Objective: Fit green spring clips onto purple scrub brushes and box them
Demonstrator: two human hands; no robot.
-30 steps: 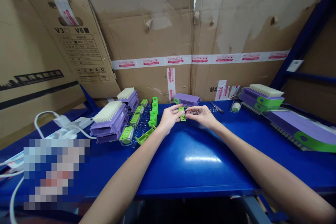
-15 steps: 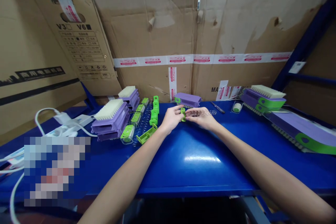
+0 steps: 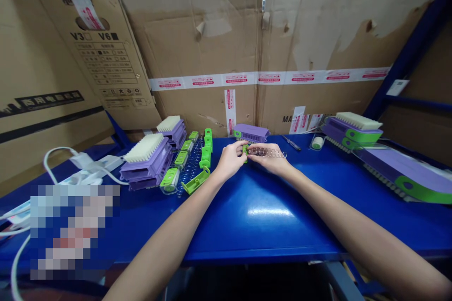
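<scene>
My left hand [image 3: 231,160] is closed around a small green plastic part [image 3: 245,151], mostly covered by the fingers. Fingers of my right hand [image 3: 271,159] pinch a thin metal coil spring [image 3: 271,152], which points at the green part and trails out to the right over the hand. Whether the spring's end touches the green part is hidden by the fingertips. Just behind the hands lies a purple brush piece [image 3: 251,132] with a green end. To the left are a row of green clips [image 3: 206,150], a larger green bracket [image 3: 196,180] and several loose springs [image 3: 190,164].
Purple brushes with pale bristles [image 3: 144,160] are stacked at left, beside green-topped clear boxes [image 3: 170,179]. A power strip [image 3: 79,176] with white cables sits farther left. More brushes [image 3: 356,127], a small white-capped container [image 3: 317,142] and a dark pen-like tool [image 3: 291,143] lie at right. Cardboard walls the back.
The right hand's fingers have come slightly closer to the green part with the spring. The whole view has shifted a little; the left hand keeps its grip.
</scene>
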